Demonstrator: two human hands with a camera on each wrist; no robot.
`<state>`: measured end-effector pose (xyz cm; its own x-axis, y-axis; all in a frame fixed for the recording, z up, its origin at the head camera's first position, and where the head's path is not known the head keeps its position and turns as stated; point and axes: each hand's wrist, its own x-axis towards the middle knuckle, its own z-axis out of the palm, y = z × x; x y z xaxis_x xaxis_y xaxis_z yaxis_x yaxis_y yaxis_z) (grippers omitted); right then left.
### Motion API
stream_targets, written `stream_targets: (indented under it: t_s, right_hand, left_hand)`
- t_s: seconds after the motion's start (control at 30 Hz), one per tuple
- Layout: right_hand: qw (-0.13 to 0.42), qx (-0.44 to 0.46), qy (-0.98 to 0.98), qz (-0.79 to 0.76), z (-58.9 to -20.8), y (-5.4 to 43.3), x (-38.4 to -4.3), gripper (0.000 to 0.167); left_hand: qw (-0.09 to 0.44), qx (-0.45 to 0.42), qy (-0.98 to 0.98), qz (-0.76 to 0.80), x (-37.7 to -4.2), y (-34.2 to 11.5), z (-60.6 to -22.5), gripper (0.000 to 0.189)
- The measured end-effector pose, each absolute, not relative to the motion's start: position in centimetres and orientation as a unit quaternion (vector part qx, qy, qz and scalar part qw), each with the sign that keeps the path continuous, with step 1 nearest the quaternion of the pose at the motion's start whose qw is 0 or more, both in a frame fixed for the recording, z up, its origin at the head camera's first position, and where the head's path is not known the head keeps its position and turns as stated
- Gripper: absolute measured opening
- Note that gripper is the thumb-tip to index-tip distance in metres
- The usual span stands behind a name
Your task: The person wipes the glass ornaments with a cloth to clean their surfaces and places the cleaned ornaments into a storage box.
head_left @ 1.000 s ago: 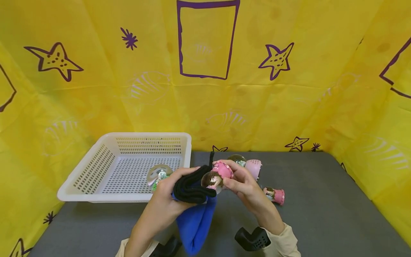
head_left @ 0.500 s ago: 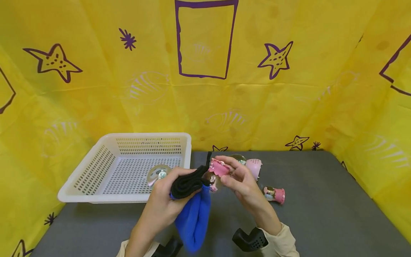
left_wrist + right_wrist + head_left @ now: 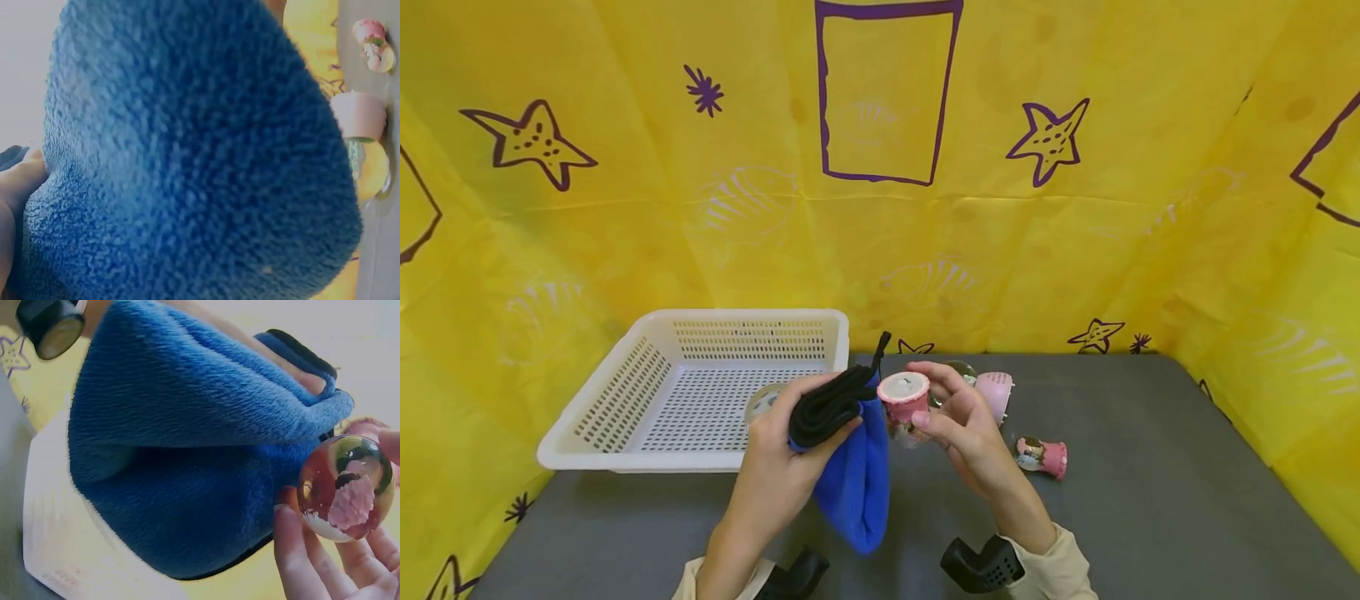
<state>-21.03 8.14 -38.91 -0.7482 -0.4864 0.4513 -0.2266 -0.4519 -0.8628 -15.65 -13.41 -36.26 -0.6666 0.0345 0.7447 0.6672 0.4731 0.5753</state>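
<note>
My left hand (image 3: pixel 775 442) grips a folded blue plush cloth (image 3: pixel 853 483) with black edging. A cord end sticks up from it, and the cloth's lower part hangs down. My right hand (image 3: pixel 966 421) pinches a small snow globe by its pink base (image 3: pixel 904 396), fingers on the far side and thumb in front. The base's pale underside faces up and the globe points down, close beside the cloth. In the right wrist view the clear ball (image 3: pixel 350 494) shows a pink figure inside. Blue cloth (image 3: pixel 194 156) fills most of the left wrist view.
A white plastic basket (image 3: pixel 760 315) stands at the left, with another snow globe (image 3: pixel 762 402) in it, partly hidden by my left hand. On the grey table (image 3: pixel 1150 500) lie a larger snow globe with a pale pink base (image 3: pixel 994 393) and a small pink one (image 3: pixel 1043 457).
My right hand has turned the snow globe so its underside now faces up. My left hand has shifted slightly left with the cloth, away from the globe's ball.
</note>
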Motion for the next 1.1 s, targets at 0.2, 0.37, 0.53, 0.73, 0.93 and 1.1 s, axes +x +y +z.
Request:
stream_targets:
  t_s: [0.2,0.37,0.53,0.73,0.93,1.1]
  right_hand:
    - [0.066,-0.347,0.537,-0.766,-39.10,8.20,-20.92,0.027]
    - [0.041,-0.320,0.564,-0.760,-39.20,8.43,-21.00,0.029]
    - [0.007,-0.315,0.570,-0.759,-39.36,8.19,-21.19,0.034]
    - [-0.032,-0.339,0.613,-0.713,-39.46,7.81,-21.14,0.039]
    - [-0.083,-0.355,0.641,-0.675,-39.54,7.62,-20.93,0.043]
    - [-0.081,-0.377,0.617,-0.686,-39.61,7.59,-20.83,0.042]
  left_hand:
    - [0.370,-0.202,-0.777,-0.468,-15.53,-13.68,-35.94,0.055]
    - [0.363,-0.196,-0.768,-0.490,-15.34,-13.86,-35.67,0.054]
    - [0.364,-0.191,-0.766,-0.494,-15.37,-13.95,-35.70,0.054]
    - [0.319,-0.225,-0.785,-0.481,-15.52,-13.80,-35.97,0.055]
    - [0.180,-0.224,-0.838,-0.463,-15.16,-13.36,-36.10,0.061]
    - [0.116,-0.197,-0.836,-0.499,-15.06,-13.36,-36.13,0.064]
